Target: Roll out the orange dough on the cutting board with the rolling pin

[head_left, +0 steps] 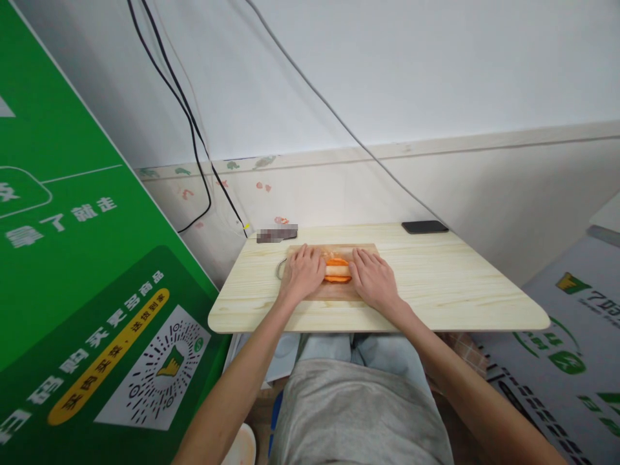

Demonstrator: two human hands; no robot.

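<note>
A pale wooden rolling pin [338, 270] lies crosswise over a flat piece of orange dough [338, 279]. Under both is a brown wooden board [332, 294]. My left hand [304, 272] is closed over the pin's left end, fingers pointing forward. On the other end, my right hand [372, 276] rests the same way. Only the pin's middle shows between the hands, with orange dough in front of and behind it. Its ends are hidden under my palms.
The board's metal ring handle [279, 268] juts out at its left. On the light wooden table [465, 290], a black phone [425, 227] lies at the back right and a partly blurred dark item [276, 234] at the back left. Cables [194, 123] hang by the wall.
</note>
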